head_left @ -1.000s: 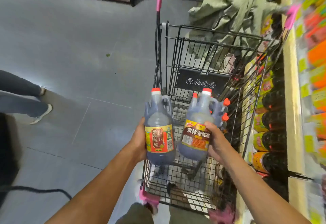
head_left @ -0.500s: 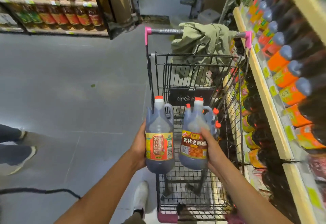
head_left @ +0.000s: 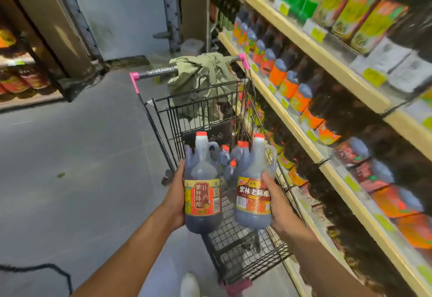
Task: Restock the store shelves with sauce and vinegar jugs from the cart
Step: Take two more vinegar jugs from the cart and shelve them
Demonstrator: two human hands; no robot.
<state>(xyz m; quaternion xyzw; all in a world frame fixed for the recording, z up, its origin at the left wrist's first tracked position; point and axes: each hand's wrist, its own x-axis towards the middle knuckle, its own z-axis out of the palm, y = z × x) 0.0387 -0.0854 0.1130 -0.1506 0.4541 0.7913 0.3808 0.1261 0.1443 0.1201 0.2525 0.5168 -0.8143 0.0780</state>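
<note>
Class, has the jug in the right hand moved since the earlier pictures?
Yes: right jug shifted rightward, from before the cart's plaque to right of it.

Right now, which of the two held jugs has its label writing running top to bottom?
The left jug, held by the left hand: its yellow-edged label reads vertically. The right jug, in the right hand, has writing across a dark band.
</note>
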